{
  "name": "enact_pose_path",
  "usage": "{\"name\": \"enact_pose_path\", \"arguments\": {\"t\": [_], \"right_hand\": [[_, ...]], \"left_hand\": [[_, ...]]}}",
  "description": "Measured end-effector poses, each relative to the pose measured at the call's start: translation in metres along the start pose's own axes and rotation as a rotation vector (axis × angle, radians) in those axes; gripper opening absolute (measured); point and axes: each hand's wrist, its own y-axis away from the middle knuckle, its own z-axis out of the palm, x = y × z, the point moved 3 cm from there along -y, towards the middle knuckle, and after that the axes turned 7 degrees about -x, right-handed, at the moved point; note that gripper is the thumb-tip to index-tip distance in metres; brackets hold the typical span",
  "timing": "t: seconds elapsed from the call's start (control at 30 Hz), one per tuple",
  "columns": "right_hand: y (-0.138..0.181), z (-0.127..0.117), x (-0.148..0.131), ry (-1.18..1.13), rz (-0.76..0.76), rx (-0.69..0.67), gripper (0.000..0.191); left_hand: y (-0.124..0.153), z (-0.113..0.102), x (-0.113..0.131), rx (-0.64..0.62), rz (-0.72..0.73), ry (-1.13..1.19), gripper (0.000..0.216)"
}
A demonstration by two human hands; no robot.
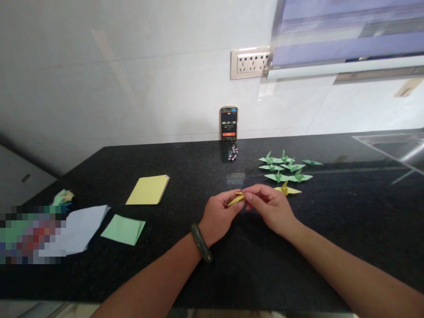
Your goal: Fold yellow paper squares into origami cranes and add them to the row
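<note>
A small folded piece of yellow paper (236,199) is pinched between my two hands above the dark counter. My left hand (221,213), with a dark bangle at the wrist, grips its left part between thumb and fingers. At its upper right end, my right hand (270,207) closes thumb and fingertips on the paper. Just behind my right hand rests a yellow paper crane (287,190). Several green paper cranes (278,176) stand in rows beyond it. The fingers partly hide the folded paper's shape.
A stack of yellow paper (147,190) lies to the left, with a folded green sheet (124,229) nearer me. White paper (79,229) and crumpled scraps (62,198) are farther left. A phone (229,124) showing a timer leans on the wall, a beaded strap (233,153) before it.
</note>
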Motion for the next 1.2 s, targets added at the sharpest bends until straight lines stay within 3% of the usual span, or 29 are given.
{"name": "enact_pose_path", "arguments": {"t": [0.07, 0.13, 0.2, 0.27, 0.37, 0.57, 0.63, 0.73, 0.83, 1.2], "right_hand": [[0.001, 0.001, -0.002, 0.038, -0.038, -0.017, 0.024], [0.000, -0.002, -0.002, 0.063, -0.049, 0.058, 0.028], [-0.002, -0.004, -0.001, 0.068, -0.010, 0.111, 0.028], [-0.004, -0.003, 0.001, 0.055, 0.065, 0.069, 0.025], [-0.004, 0.001, 0.002, 0.019, 0.134, -0.033, 0.026], [-0.002, 0.003, -0.002, -0.104, 0.087, -0.058, 0.026], [-0.002, 0.001, -0.002, -0.047, 0.085, -0.037, 0.025], [-0.003, -0.003, -0.003, 0.101, 0.047, 0.007, 0.022], [-0.003, -0.003, -0.005, 0.112, 0.036, 0.009, 0.019], [0.000, 0.002, 0.002, -0.103, 0.107, -0.024, 0.022]], "left_hand": [[0.000, -0.001, 0.000, 0.004, -0.034, 0.022, 0.030], [-0.001, -0.002, -0.001, 0.033, -0.069, 0.113, 0.029], [0.000, -0.002, -0.002, 0.041, -0.093, 0.227, 0.031], [0.000, 0.000, -0.003, 0.026, -0.111, 0.278, 0.034], [0.002, 0.003, -0.003, -0.007, -0.117, 0.185, 0.040], [0.004, 0.010, -0.005, -0.146, -0.165, 0.010, 0.043], [0.004, 0.008, -0.002, -0.097, -0.095, -0.022, 0.036], [0.003, 0.001, 0.005, 0.080, 0.012, 0.009, 0.024], [0.003, -0.004, 0.006, 0.170, 0.002, 0.110, 0.023], [0.004, 0.001, 0.004, 0.109, -0.003, 0.303, 0.019]]}}
